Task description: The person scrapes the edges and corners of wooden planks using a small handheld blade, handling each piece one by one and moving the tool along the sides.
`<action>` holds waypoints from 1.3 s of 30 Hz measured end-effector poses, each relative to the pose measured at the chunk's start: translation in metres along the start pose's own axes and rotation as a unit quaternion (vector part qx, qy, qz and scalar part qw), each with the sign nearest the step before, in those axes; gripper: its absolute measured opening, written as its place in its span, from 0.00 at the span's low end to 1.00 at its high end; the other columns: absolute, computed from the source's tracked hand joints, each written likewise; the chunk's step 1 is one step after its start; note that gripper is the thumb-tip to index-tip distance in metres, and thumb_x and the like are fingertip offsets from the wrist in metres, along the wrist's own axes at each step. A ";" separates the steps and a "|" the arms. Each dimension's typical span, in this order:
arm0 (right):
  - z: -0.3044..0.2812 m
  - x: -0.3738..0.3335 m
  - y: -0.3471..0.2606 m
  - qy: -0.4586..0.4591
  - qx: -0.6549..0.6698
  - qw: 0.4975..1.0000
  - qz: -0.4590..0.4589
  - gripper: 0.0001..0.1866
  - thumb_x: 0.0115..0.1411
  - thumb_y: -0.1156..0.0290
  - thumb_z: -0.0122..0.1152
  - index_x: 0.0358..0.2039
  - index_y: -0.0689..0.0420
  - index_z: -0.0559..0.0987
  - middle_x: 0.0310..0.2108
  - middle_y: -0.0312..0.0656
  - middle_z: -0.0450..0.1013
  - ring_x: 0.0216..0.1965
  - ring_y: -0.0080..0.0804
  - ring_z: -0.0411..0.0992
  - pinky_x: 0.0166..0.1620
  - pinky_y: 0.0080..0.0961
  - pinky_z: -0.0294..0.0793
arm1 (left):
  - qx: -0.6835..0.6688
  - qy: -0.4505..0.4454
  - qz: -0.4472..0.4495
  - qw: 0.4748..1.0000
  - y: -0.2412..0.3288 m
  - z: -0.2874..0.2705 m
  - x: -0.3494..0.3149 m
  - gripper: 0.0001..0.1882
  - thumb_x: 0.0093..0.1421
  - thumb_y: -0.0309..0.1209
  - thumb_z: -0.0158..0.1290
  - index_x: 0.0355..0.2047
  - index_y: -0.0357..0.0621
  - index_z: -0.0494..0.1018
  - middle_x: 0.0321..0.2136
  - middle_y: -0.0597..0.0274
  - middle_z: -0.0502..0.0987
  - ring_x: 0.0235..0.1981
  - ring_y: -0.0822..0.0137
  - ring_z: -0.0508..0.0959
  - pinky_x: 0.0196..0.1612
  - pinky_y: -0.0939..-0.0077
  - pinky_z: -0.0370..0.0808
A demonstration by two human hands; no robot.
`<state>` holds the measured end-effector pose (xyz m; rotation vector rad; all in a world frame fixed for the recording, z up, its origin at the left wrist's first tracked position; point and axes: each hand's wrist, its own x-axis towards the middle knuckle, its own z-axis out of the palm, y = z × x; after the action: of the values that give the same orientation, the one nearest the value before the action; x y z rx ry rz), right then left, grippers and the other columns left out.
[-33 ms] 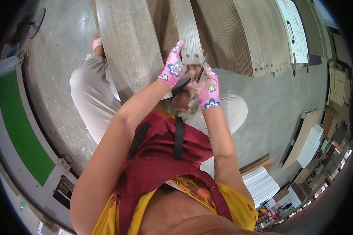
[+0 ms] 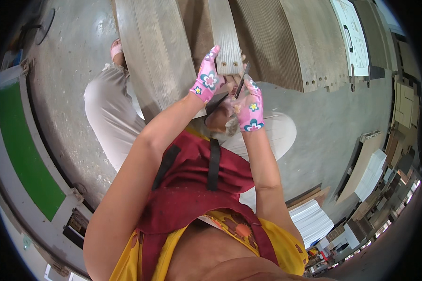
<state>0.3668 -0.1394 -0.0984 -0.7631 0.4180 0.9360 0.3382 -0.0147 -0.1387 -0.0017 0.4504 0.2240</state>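
Observation:
Both my hands wear pink gloves with a flower print. My left hand (image 2: pixel 208 80) is at the near end of a narrow grey-brown grooved board (image 2: pixel 228 44), its thumb along the left edge and its fingers curled underneath, partly hidden. Two small holes show near that board's end. At the right corner of the same end, my right hand (image 2: pixel 250 105) is closed round a thin dark flat strip, like a blade or file (image 2: pixel 242 80), held at a slant. Its exact kind is unclear.
A wide grey-brown panel (image 2: pixel 157 51) lies left of the narrow board. To the right are a stack of grooved boards (image 2: pixel 267 44) and a white panel with a black handle (image 2: pixel 351 40). White sheets (image 2: pixel 312 222) and other panels lie on the floor at right.
The narrow board's near end has shifted very slightly away from me. My hands keep nearly the same place and grip.

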 end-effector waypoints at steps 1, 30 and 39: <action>0.004 -0.004 0.000 -0.050 0.015 0.999 -0.012 0.14 0.57 0.67 0.50 0.43 0.58 0.70 0.44 0.44 0.69 0.43 0.36 0.70 0.37 0.25 0.69 | -0.014 -0.043 -0.004 0.999 0.005 0.008 -0.001 0.19 0.58 0.37 0.43 0.45 0.36 0.63 0.41 0.47 0.70 0.43 0.50 0.71 0.46 0.51 0.69; -0.067 -0.083 0.009 0.019 -0.019 0.997 -0.071 0.07 0.56 0.72 0.53 0.36 0.59 0.73 0.40 0.48 0.72 0.33 0.36 0.75 0.24 0.19 0.74 | 0.349 0.029 0.032 0.936 0.029 0.102 -0.340 0.38 0.44 0.25 0.55 0.57 0.44 0.52 0.38 0.42 0.69 0.31 0.45 0.75 0.28 0.59 0.76; -0.074 -0.070 0.001 0.048 -0.109 0.963 -0.241 0.09 0.56 0.72 0.55 0.38 0.55 0.74 0.28 0.40 0.74 0.23 0.20 0.68 0.21 0.14 0.64 | 0.237 -0.045 -0.024 0.970 0.015 0.103 -0.344 0.46 0.40 0.17 0.58 0.58 0.46 0.47 0.44 0.40 0.65 0.36 0.40 0.73 0.31 0.45 0.74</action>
<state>0.3283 -0.2332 -0.1044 -1.0577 0.1976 0.4910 0.0778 -0.0685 0.1037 0.4637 0.4032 0.0640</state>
